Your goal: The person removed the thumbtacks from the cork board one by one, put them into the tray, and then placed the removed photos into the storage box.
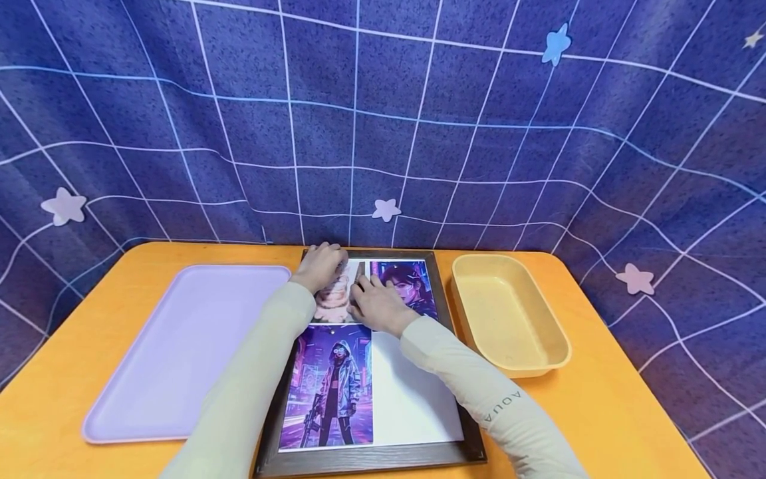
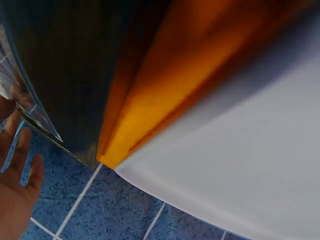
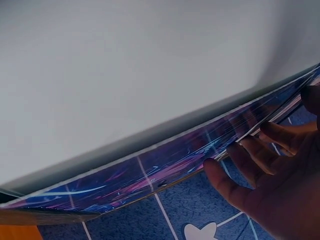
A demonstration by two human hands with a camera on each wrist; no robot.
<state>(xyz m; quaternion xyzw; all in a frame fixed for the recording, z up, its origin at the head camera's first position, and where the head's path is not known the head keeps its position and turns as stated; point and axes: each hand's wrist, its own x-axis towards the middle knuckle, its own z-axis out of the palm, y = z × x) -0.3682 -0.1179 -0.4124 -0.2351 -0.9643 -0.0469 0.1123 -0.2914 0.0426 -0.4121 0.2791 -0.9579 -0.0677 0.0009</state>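
Note:
A dark framed board (image 1: 371, 458) lies on the table with picture panels inside it. At its upper left is a pale pink picture (image 1: 332, 301), partly covered by both hands. My left hand (image 1: 323, 265) rests over that picture's upper left part, and its fingers look loosely bent in the left wrist view. The right hand (image 1: 378, 303) touches the picture's right side, fingers spread, beside a purple portrait picture (image 1: 413, 283). Below, a purple picture of a standing hooded figure (image 1: 329, 392) fills the lower left. The lower right section (image 1: 413, 392) is plain white.
A lilac tray (image 1: 197, 346) lies left of the frame. On the right stands a yellow rectangular bin (image 1: 509, 313) close to the frame's edge. Behind the orange table (image 1: 598, 412) hangs a blue gridded curtain (image 1: 335, 133) with star shapes.

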